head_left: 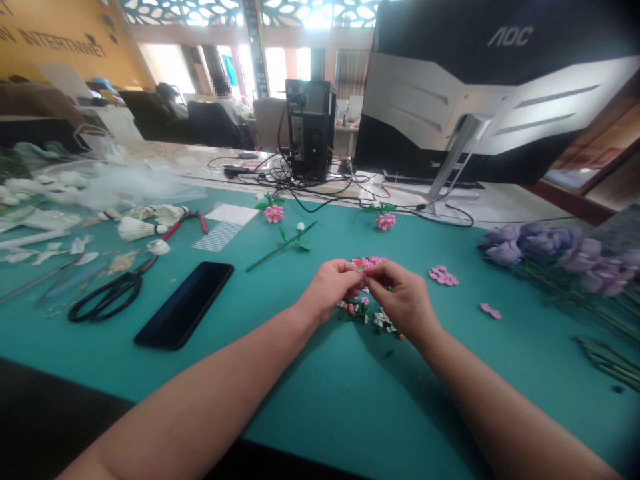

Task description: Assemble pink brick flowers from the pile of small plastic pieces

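Note:
My left hand (336, 288) and my right hand (400, 293) meet fingertip to fingertip above the green mat (320, 393). Both are closed in a pinch around something small and pinkish, mostly hidden by the fingers. Behind and under them lies a pile of small pink and red plastic pieces (373, 261). Below the hands are green and pink pieces (356, 309) and several white pieces (384, 321). To the right rest a cluster of mauve pieces (443, 276) and a smaller mauve piece (491, 311).
A black phone (184, 305), black scissors (113, 293), red-handled pliers (185, 223) and shuttlecocks (140, 228) lie left. Two pink toy flowers (274, 213) and a green stem (280, 248) lie behind. Purple flowers (590, 257) lie right. A monitor (465, 87) and computer tower (311, 130) stand at the back.

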Motion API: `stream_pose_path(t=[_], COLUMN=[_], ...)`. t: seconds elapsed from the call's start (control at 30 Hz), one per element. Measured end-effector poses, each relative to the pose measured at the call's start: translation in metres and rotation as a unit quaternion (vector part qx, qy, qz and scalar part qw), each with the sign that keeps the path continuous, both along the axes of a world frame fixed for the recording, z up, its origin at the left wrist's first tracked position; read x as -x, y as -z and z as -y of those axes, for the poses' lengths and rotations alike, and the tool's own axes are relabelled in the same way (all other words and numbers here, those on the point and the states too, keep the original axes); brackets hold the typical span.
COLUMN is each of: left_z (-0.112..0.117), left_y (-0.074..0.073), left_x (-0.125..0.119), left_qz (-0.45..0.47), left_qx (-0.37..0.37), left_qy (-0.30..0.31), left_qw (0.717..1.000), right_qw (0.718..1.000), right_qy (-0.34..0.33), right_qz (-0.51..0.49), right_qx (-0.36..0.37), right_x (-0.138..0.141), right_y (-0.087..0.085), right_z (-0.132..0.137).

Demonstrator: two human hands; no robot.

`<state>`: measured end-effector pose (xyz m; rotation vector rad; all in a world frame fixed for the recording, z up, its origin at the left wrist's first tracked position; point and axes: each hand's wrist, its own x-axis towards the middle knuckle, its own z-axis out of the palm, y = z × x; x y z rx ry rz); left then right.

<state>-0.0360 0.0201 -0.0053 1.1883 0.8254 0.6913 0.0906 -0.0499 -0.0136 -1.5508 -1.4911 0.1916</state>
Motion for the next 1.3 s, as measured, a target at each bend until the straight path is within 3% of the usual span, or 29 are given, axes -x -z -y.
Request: stream_pose_path(t=[0.2,0.8,1.3], left_z=[0.001,0.0003,0.0008], left_y=[0.0011,0.0002,0.0055], left_x=[0.0004,0.0016,0.0008], left_qz=[-0.005,0.002,-0.001], left_qx=[-0.007,-0.018,-0.049], left_qy=[0.005,0.017,-0.004], left_qw=[1.0,1.0,0.999], right_qw=[0.998,1.0,0.997], right_qy=[0.022,0.022,0.034], right_qz=[0.066,0.015,0.061], right_qx=[-0.003,0.016,0.007], right_x=[0.0027,0.0016,0.004], right_y=[-0.0037,-0.007,-0.0046], right_z=[0.0019,0.0022,0.001])
